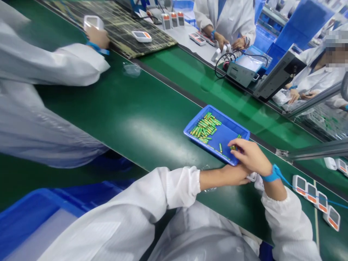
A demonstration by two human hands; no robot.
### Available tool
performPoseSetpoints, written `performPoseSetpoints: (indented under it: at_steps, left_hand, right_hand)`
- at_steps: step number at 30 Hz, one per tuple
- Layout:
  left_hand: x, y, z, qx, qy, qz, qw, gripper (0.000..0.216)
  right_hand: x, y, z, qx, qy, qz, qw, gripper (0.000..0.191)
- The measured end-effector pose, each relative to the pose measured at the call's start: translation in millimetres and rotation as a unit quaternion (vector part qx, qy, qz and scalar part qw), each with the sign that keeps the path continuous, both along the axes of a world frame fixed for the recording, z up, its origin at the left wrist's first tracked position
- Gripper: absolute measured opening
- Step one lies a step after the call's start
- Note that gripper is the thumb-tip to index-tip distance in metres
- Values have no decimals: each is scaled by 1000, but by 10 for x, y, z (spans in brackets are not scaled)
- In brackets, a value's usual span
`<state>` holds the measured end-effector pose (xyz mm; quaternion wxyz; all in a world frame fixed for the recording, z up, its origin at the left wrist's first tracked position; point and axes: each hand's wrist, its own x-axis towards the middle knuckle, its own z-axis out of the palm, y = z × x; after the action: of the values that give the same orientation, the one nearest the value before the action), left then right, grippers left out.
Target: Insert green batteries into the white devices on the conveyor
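A blue tray lies on the green conveyor belt, with several green and gold batteries heaped in its far half. My right hand, with a blue wrist strap, reaches into the tray's near corner, its fingertips pinched on a battery. My left hand rests on the belt just below the tray, its fingers hidden under my right wrist. A white device peeks out beside them.
A row of white and orange devices lies at the right. A co-worker's hand holds a white device over a dark mat at the far left. Across the belt, other people work by a grey instrument. A blue bin stands at the lower left.
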<state>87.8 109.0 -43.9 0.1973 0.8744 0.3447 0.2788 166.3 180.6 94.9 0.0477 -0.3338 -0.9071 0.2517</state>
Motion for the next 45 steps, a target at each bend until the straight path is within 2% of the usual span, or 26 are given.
performPoseSetpoints:
  at_steps: [2, 4, 6, 8, 11, 13, 20, 25, 28, 31, 32, 34, 36, 38, 40, 42, 45]
  left_hand:
    - [-4, -22, 35, -10, -12, 52, 999, 73]
    - [-20, -36, 87, -14, -24, 71, 997, 78]
    - [-42, -41, 131, -17, -34, 72, 997, 79]
    - [-61, -39, 148, -26, -42, 74, 996, 80]
    - [-81, -31, 129, -49, -51, 74, 995, 81]
    - [-90, -23, 104, -64, -53, 70, 994, 80]
    - [-110, 3, 78, -91, -67, 66, 991, 76]
    - [-128, -12, 118, -101, -59, 61, 991, 73]
    - [-144, -27, 146, -102, -50, 57, 992, 69]
    - [-159, -41, 181, -98, -38, 59, 993, 67]
    - [-163, -45, 195, -99, -37, 60, 993, 66]
    - [-170, -51, 223, -101, -37, 60, 992, 62]
    - [-173, -52, 245, -101, -42, 56, 992, 53]
    - [-173, -51, 254, -102, -48, 53, 992, 44]
    - [-170, -47, 246, -106, -50, 53, 992, 40]
    - [-165, -44, 228, -110, -51, 55, 991, 41]
    - [-164, -42, 201, -109, -50, 49, 992, 41]
  right_hand:
    - [392, -116, 35, 4, 106, -96, 990, 19]
    - [773, -277, -30, 17, 168, -208, 964, 19]
    - [1067, -465, -203, 27, 199, -297, 934, 22]
    - [1231, -648, -433, 43, 201, -339, 918, 23]
    - [1273, -855, -708, 72, 163, -321, 930, 21]
    - [1254, -923, -783, 89, 133, -290, 943, 20]
    - [1341, -899, -750, 79, 105, -212, 968, 23]
    - [1313, -873, -817, 58, 121, -178, 975, 25]
    - [1741, -773, -784, 47, 126, -184, 974, 35]
    - [2611, -637, -637, 29, 147, -208, 967, 48]
    - [2882, -608, -579, 3, 183, -211, 960, 54]
    - [3183, -597, -489, -2, 228, -242, 943, 62]
    - [3042, -638, -471, 10, 209, -233, 950, 56]
    - [2543, -695, -534, 25, 146, -199, 969, 43]
    - [1952, -730, -645, 9, 128, -166, 978, 34]
    - [1526, -730, -739, -3, 117, -145, 982, 30]
    - [1351, -695, -775, -14, 110, -135, 985, 30]
